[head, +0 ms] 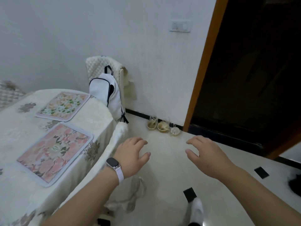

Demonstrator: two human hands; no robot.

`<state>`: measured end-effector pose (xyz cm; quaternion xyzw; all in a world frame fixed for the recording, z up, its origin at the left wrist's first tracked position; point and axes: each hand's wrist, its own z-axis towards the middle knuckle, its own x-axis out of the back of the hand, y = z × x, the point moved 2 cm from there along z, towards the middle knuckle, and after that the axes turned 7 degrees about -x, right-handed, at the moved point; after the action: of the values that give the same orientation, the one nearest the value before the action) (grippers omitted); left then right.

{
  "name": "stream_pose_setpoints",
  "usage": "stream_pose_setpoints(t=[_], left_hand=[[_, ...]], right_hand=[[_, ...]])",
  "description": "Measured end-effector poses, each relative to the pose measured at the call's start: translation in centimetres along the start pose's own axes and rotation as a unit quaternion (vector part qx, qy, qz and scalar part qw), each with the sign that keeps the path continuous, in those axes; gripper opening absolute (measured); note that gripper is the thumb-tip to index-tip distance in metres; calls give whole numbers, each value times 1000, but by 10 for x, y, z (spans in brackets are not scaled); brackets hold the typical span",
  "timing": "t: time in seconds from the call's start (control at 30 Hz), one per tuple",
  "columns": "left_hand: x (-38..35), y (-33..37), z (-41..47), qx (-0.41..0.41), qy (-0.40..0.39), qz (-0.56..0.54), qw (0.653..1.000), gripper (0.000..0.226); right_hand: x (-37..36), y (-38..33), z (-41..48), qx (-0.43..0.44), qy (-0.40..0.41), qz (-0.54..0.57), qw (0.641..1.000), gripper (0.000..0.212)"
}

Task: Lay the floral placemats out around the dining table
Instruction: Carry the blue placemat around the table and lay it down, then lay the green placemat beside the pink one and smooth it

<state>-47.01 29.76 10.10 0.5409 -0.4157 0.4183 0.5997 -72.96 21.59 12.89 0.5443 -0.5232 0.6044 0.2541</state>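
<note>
Two floral placemats lie flat on the dining table point(99, 115), which wears a cream flowered cloth. The pink placemat point(54, 153) is nearer me, close to the table's right edge. The orange-and-green placemat point(63, 106) lies beyond it near the far corner. My left hand point(132, 158), a watch on its wrist, hovers over the floor to the right of the table, fingers spread, holding nothing. My right hand point(205, 156) hovers further right, also spread and empty. Neither hand touches a placemat.
A chair with a quilted cover point(104, 67) stands at the table's far corner with a white backpack point(108, 95) hung on it. Three small bowls point(162, 126) sit on the floor by the wall. A dark doorway point(252, 79) opens at right. A cushioned chair point(9, 93) shows at far left.
</note>
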Motion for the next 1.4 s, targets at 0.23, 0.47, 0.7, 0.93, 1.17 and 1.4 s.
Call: stream_pose_setpoints(t=[0.23,0.47,0.7,0.93,1.17,1.4], left_hand=[[-22,0,125,84,15,13,996,65],[0,-6,210,187,52,34,980,67],[16,-44,228,295,80,41,951,66],[15,-124,270,363,115,8,925,53],[10,-247,318,408,118,-60,903,56],[58,-368,325,450,160,-49,877,78]], right_hand=[[14,59,153,72,-34,18,997,44],[56,67,294,172,-82,34,981,41],[53,24,378,252,-125,34,959,39],[21,-38,455,305,-182,-2,935,39],[0,-121,574,324,-178,-56,928,40],[-15,-257,655,386,-177,-86,901,42]])
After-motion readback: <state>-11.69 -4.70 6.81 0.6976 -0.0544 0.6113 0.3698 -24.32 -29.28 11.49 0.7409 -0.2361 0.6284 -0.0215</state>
